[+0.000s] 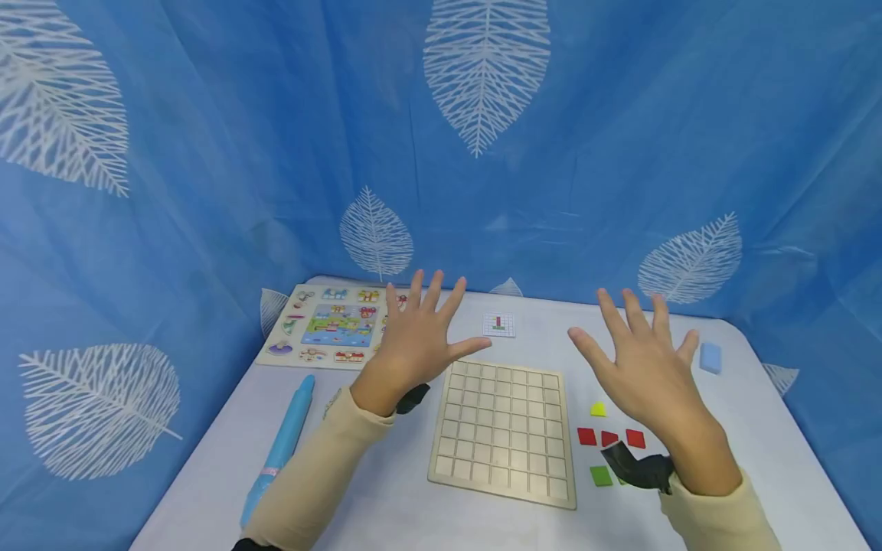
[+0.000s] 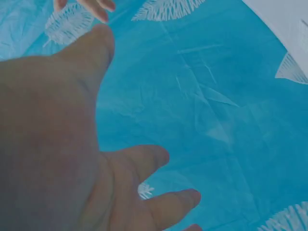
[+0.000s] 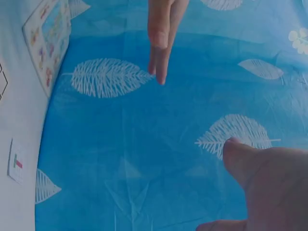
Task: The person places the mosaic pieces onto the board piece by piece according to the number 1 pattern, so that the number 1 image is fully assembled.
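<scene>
1. Nearest the camera, the beige sleeves [image 1: 320, 474] reach in from 7 and 5 o'clock; the left hand [image 1: 416, 348] and right hand [image 1: 644, 375] hang over the table [image 1: 537, 528], fingers straight and spread wide, holding nothing.
2. The wooden grid board [image 1: 499, 428] lies between the forearms; take it as the dial's centre.
3. At 3 o'clock lie red pieces [image 1: 586, 436], with a yellow piece [image 1: 598, 409] just above and green pieces [image 1: 601, 476] just below. The right black strap [image 1: 637, 468] covers part of this group in view; whether it touches them I cannot tell. Lowering that wrist could sweep these small, loose-looking pieces out of place.
4. The left sleeve, dropping, might nudge the blue tube [image 1: 285, 432] at 9 o'clock; its rounded body looks likely to roll.
5. The puzzle board [image 1: 272, 352] at 10 o'clock sits partly behind the left hand, limiting room there.
6. A small patterned card [image 1: 498, 324] lies at 12 o'clock; being thin, it could slide if brushed.
7. A blue block [image 1: 710, 357] rests between 2 and 3 o'clock, beyond the right hand; the leaf-print curtain [image 1: 586, 153] bounds the far edge.
</scene>
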Available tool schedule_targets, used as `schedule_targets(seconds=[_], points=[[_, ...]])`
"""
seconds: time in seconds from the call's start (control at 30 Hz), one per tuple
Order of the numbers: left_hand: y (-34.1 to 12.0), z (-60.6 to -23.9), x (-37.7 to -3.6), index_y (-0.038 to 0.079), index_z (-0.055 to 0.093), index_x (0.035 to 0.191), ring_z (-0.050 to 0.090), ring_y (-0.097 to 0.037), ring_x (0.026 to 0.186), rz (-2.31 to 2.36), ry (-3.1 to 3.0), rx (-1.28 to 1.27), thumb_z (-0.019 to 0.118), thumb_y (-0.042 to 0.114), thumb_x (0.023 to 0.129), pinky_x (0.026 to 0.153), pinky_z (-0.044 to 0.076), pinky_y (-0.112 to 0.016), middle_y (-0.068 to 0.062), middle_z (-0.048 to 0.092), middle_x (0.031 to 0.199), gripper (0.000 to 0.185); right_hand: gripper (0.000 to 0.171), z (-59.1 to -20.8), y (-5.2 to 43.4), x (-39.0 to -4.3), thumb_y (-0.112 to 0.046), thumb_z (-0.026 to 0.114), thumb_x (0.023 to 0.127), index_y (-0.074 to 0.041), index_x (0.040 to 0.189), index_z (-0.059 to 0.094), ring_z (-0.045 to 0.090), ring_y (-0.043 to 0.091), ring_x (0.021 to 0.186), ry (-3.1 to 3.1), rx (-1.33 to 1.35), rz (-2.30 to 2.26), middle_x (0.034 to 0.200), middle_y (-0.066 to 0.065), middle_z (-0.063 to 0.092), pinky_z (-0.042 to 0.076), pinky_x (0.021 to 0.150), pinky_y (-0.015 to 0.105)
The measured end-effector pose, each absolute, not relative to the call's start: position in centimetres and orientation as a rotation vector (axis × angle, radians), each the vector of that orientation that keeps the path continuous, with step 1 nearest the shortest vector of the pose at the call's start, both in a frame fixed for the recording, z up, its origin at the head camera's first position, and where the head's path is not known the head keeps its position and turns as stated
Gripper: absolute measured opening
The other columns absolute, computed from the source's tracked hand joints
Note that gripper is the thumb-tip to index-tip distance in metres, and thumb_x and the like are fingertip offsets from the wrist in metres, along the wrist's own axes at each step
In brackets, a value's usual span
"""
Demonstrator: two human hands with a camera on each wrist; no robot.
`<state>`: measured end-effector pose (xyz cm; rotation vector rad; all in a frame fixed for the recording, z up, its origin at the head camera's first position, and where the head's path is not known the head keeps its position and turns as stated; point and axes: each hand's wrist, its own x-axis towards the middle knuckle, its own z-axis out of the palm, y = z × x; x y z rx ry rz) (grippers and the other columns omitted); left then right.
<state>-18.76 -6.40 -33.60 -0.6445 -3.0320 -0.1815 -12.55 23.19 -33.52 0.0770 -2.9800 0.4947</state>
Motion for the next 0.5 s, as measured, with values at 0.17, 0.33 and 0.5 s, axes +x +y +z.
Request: schedule_targets(seconds=[0.17, 0.33, 0.5], points=[[-8.4, -36.1, -19.3, 0.019, 0.030, 0.162, 0.035, -0.039, 0.147, -0.285, -2.997, -0.765, 0.060, 0.056, 0.099, 0.113, 0.030, -0.060, -0.017, 0.040, 0.158, 0.080, 0.081, -35.7, 25.1, -12.3, -0.058, 0.052, 0.101, -0.009, 0.162, 0.028, 0.030, 0.056, 0.139, -2.930, 0.100, 0.518, 0.145, 0.033, 0.046, 0.006, 0.104, 0.081], [-10.4, -40.5, -19.3, 0.011, 0.057, 0.146, 0.067, -0.025, 0.106, -0.451, -3.014, -0.779, 0.070, 0.036, 0.098, 0.090, 0.053, -0.043, -0.013, 0.070, 0.120, 0.056, 0.064, -40.0, 27.5, -11.9, -0.036, 0.071, 0.096, -0.002, 0.147, 0.052, 0.057, 0.041, 0.094, -2.905, 0.048, 0.552, 0.102, 0.021, 0.064, 0.049, 0.080, 0.060], [-12.0, -44.5, -19.0, 0.008, 0.070, 0.130, 0.050, -0.011, 0.067, -0.592, -3.007, -0.715, 0.072, 0.029, 0.097, 0.062, 0.044, -0.031, 0.004, 0.056, 0.074, 0.040, 0.050, -45.0, 29.7, -12.0, -0.023, 0.078, 0.091, -0.001, 0.134, 0.064, 0.048, 0.023, 0.071, -2.944, -0.005, 0.601, 0.080, 0.006, 0.055, 0.043, 0.059, 0.037]])
